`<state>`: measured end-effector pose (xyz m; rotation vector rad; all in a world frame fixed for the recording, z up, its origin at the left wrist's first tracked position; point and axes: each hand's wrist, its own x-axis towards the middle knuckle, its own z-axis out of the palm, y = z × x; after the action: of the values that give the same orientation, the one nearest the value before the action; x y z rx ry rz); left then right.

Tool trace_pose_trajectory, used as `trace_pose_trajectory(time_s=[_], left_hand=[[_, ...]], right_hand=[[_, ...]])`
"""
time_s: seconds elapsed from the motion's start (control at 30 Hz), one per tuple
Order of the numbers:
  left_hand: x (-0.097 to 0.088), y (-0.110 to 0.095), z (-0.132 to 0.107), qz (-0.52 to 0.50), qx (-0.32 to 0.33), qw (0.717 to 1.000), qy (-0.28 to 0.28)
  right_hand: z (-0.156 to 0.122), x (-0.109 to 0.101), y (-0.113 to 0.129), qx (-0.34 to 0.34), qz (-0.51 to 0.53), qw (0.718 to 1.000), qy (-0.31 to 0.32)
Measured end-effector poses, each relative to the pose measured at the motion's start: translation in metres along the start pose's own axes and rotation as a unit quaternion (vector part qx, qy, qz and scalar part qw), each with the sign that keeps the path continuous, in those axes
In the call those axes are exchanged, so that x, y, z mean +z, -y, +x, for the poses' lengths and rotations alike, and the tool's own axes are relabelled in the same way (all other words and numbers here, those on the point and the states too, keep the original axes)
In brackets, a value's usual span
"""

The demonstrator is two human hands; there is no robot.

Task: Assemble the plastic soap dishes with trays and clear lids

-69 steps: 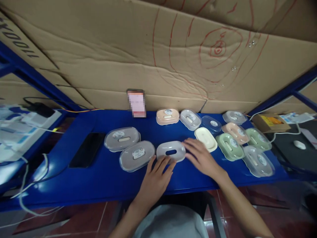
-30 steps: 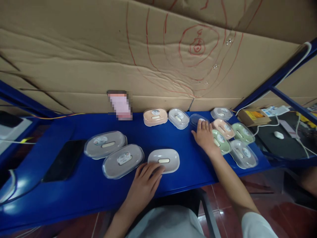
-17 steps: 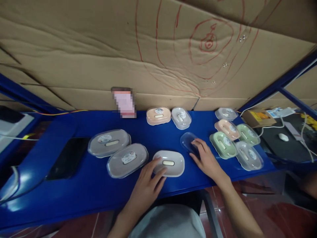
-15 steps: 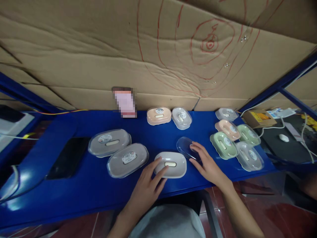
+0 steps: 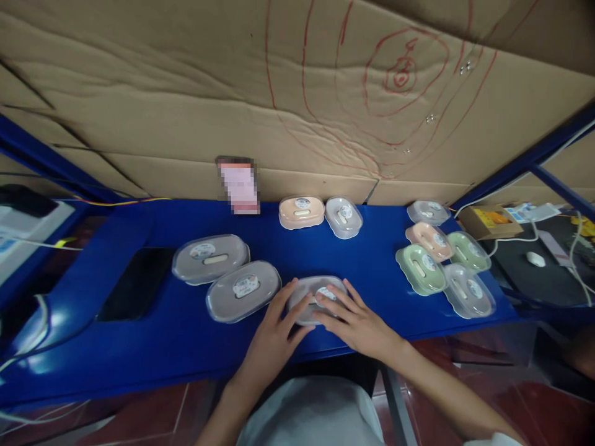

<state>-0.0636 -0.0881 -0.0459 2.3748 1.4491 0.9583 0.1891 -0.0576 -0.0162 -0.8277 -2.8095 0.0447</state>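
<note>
In front of me on the blue table lies a grey oval soap dish (image 5: 302,314) under a clear lid (image 5: 341,285) with a round label. My left hand (image 5: 281,322) grips the dish's left side, fingers over the top and thumb at the near edge. The lid is held by my right hand (image 5: 349,316), its fingers spread across the label and right end, thumb near the front. The hands partly hide the dish, so I cannot tell whether the lid is fully seated. Just left are two larger lidded grey dishes (image 5: 244,291) (image 5: 211,257).
A lidded peach dish (image 5: 301,212) and a grey one (image 5: 344,217) stand at the back. Several lidded dishes, including a green one (image 5: 422,268), cluster at right. A dark phone-like slab (image 5: 134,285) lies left. A blurred pink-screened device (image 5: 239,186) leans against the cardboard (image 5: 186,93).
My right hand has brought the clear lid left onto the grey dish, which was uncovered before. My left hand stays at the dish's left side. The view has shifted slightly.
</note>
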Motion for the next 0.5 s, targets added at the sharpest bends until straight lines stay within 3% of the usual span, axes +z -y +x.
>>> trace_pose_trajectory(time_s=[0.1, 0.2, 0.27, 0.33, 0.4, 0.43, 0.5], left_hand=[[0.002, -0.009, -0.003, 0.061, 0.015, 0.998, -0.019], [-0.006, -0.018, -0.014, 0.117, 0.040, 0.990, -0.067], [-0.016, -0.018, -0.022, 0.161, 0.013, 0.981, -0.108], [-0.026, -0.010, -0.027, 0.219, -0.049, 0.963, -0.147], [-0.033, 0.002, -0.028, 0.251, -0.104, 0.950, -0.153], [-0.035, 0.008, -0.027, 0.252, -0.117, 0.950, -0.144], [-0.034, 0.017, -0.021, 0.240, -0.129, 0.955, -0.114]], right_hand=[[0.003, 0.001, -0.004, 0.018, -0.013, 1.000, -0.003], [-0.005, -0.008, -0.023, 0.126, -0.052, 0.991, -0.016], [-0.022, -0.017, -0.042, 0.265, -0.111, 0.956, -0.062], [-0.045, -0.024, -0.061, 0.419, -0.173, 0.885, -0.108], [-0.066, -0.025, -0.073, 0.519, -0.206, 0.822, -0.114], [-0.073, -0.023, -0.075, 0.539, -0.207, 0.810, -0.106], [-0.076, -0.019, -0.075, 0.524, -0.183, 0.828, -0.084]])
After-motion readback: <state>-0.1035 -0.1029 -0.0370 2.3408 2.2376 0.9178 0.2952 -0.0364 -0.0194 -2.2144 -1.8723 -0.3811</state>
